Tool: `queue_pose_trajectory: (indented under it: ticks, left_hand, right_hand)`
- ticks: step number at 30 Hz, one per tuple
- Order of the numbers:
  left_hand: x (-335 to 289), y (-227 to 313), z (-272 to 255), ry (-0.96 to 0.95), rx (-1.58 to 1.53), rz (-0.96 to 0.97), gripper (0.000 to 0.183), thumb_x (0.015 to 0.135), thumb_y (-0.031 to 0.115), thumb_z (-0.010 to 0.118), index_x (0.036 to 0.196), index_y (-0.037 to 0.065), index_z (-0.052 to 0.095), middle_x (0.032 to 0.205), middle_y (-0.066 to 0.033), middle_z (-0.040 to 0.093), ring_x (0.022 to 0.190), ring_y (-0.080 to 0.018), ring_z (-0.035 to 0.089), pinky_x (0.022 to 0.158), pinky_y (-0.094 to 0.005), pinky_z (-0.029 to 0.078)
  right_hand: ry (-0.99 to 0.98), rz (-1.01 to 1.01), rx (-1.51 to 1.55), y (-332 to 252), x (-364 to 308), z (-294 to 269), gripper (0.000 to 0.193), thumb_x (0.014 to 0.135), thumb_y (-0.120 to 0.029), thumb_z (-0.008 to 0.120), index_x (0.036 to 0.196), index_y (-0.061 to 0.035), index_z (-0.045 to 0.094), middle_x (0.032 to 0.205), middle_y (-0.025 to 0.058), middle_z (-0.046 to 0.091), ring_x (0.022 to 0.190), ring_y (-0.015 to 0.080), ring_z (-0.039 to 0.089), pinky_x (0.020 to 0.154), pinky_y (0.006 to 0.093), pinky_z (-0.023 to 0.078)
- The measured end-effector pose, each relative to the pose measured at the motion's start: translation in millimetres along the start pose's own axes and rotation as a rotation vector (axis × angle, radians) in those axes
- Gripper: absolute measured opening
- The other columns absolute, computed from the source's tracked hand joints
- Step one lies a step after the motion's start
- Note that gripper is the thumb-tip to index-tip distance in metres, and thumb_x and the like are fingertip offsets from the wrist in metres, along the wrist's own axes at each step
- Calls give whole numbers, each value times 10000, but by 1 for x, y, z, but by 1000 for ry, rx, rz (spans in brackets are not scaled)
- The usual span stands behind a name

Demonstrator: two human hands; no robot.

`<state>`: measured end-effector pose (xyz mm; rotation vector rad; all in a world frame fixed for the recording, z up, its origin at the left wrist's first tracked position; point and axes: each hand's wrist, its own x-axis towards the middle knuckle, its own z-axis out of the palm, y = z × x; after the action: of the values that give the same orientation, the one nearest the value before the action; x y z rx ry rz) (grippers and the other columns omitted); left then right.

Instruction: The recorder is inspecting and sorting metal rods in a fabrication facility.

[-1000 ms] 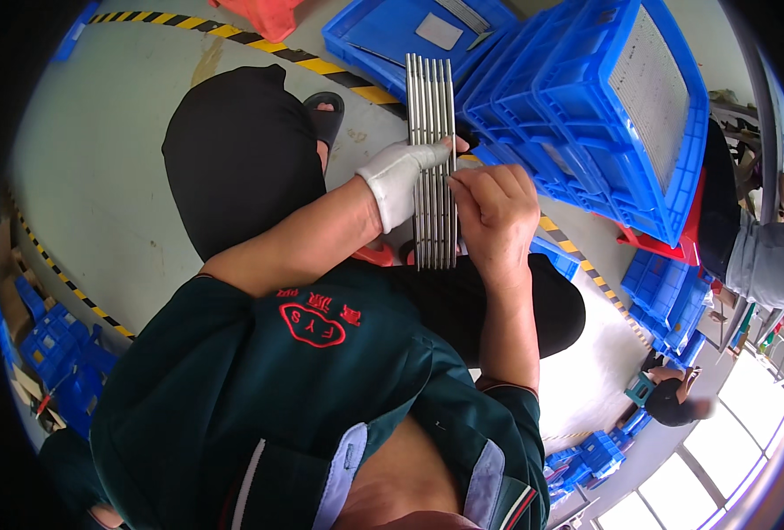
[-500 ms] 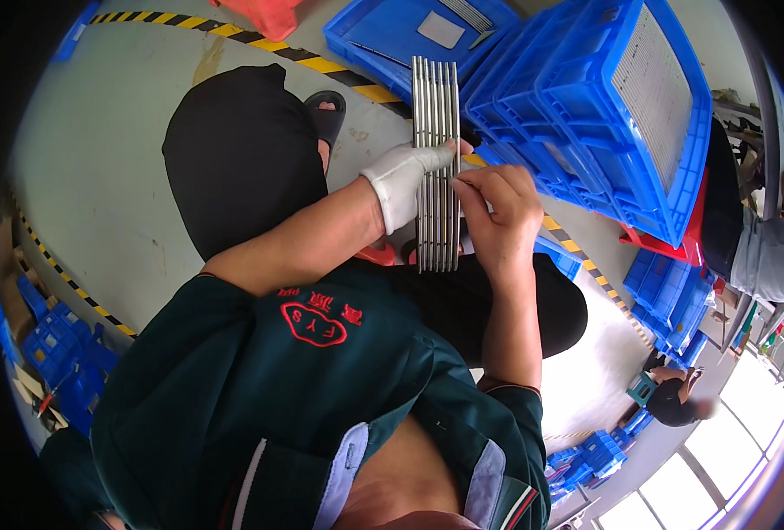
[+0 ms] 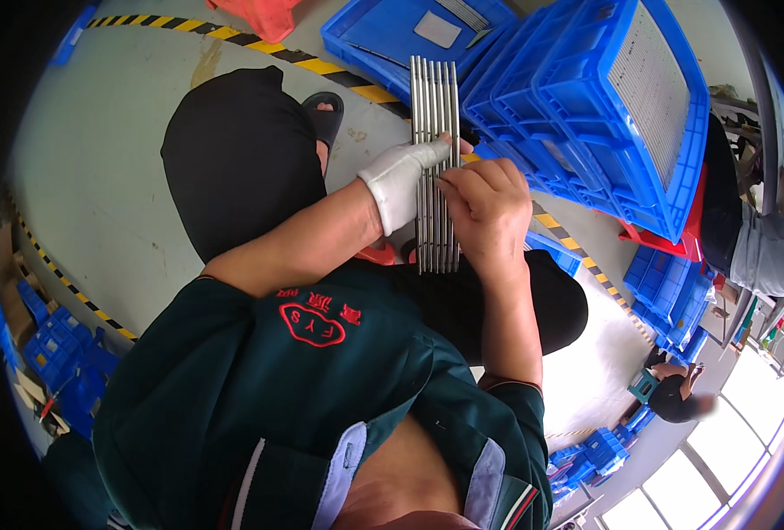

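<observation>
Seemingly midway: holding a row of metal rods [image 3: 434, 102] in the left hand [image 3: 395, 184], with fingers [image 3: 429, 154] wrapped around, near a blue crate [image 3: 577, 93] apparently filled already. Touching the rods with narrowed fingers of the right hand [image 3: 491, 210]; cannot tell if pinching. Not yet released.

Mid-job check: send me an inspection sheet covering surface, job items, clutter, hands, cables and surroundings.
Surface: grey floor with yellow-and-black tape; no worktop seen under the work.
Job items: slim metal rods, side by side in a flat row, held up.
Clutter: large blue crates beside the work; blue tray beyond.
Hands: left hand, white-gloved, grips the rods; right hand, bare, at their right edge, grip unclear.
Cables: nothing seen.
Surroundings: seated person at lower right.
</observation>
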<state>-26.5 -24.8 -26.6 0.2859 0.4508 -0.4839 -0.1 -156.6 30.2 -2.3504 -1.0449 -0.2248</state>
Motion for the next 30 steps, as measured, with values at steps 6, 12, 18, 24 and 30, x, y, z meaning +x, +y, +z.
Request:
queue_pose_trajectory:
  ticks: [6, 12, 18, 24, 30]
  left_hand:
    - [-1, 0, 2, 45, -35, -12, 232, 975, 275, 473, 1038, 87, 593, 897, -51, 605, 812, -177, 611, 738, -332, 518]
    - [1, -1, 1, -2, 12, 28, 238, 980, 285, 462, 1045, 98, 595, 906, -51, 608, 811, -175, 612, 741, -329, 516]
    - [3, -1, -1, 17, 20, -4, 230, 980, 271, 464, 1041, 92, 595, 919, -49, 611, 812, -164, 607, 744, -320, 514]
    - [3, -2, -1, -25, -40, 20, 215, 970, 235, 488, 1048, 63, 592, 910, -50, 614, 806, -158, 611, 738, -298, 519]
    - [2, -1, 2, -13, -37, -22, 221, 979, 250, 466, 1052, 78, 584, 904, -53, 615, 794, -166, 622, 715, -304, 534]
  right_hand:
    - [41, 124, 125, -2, 0, -7, 117, 632, -29, 737, 723, -54, 667, 701, 57, 608, 687, 252, 569, 622, 359, 459]
    - [45, 132, 166, 2, -1, -1, 108, 645, -32, 735, 728, -48, 669, 707, 60, 610, 691, 255, 570, 621, 358, 466]
    - [7, 4, -4, -7, 4, -5, 119, 649, -23, 726, 754, -47, 674, 702, 53, 603, 692, 241, 564, 652, 345, 450]
    - [6, -41, -16, -3, 3, -3, 124, 639, -35, 733, 742, -55, 667, 705, 45, 606, 696, 237, 566, 643, 350, 447]
    - [59, 148, 174, -3, 3, -2, 100, 643, -25, 732, 720, -55, 676, 708, 58, 620, 676, 249, 577, 636, 358, 466]
